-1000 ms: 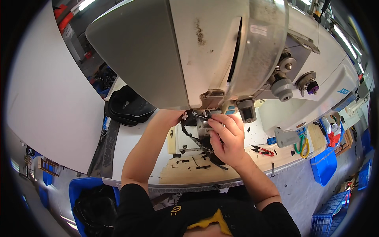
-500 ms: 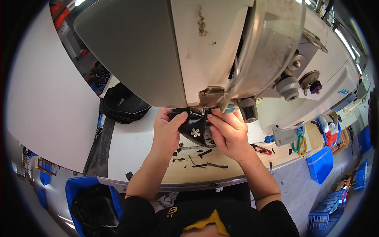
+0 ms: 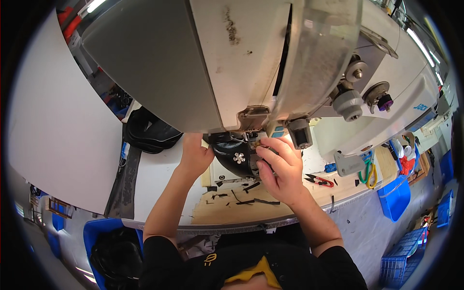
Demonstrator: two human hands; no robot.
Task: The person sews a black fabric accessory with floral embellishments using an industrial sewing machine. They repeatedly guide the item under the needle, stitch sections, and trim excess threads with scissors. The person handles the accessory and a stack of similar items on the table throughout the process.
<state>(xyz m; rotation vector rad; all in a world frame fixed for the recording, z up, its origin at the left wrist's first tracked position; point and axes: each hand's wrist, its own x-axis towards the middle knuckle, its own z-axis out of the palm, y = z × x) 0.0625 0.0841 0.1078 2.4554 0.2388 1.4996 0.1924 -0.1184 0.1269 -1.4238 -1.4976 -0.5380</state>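
Note:
A glossy black leather-like piece point(image 3: 231, 158) with a silver flower ornament point(image 3: 239, 158) lies curved under the needle area of a sewing machine point(image 3: 256, 118). My left hand point(image 3: 194, 157) is closed at the piece's left edge, its thumb pressed in and its other fingers mostly hidden. On the opposite side, my right hand point(image 3: 282, 166) has bent fingers pinched at the right edge, close beside the presser foot. The machine head hides part of the piece and the exact grip.
Black scraps point(image 3: 251, 201) litter the table front. Red-handled thread snips point(image 3: 319, 181) and green-and-yellow scissors point(image 3: 371, 173) lie to the right. A black bag-like item point(image 3: 150, 133) sits at left. A blue bin point(image 3: 92, 241) with black goods stands below left; a blue container point(image 3: 395, 198) hangs right.
My left hand has shifted slightly left and down, its thumb moving off the top of the black piece to its edge. The right hand stays by the presser foot, fingers slightly raised.

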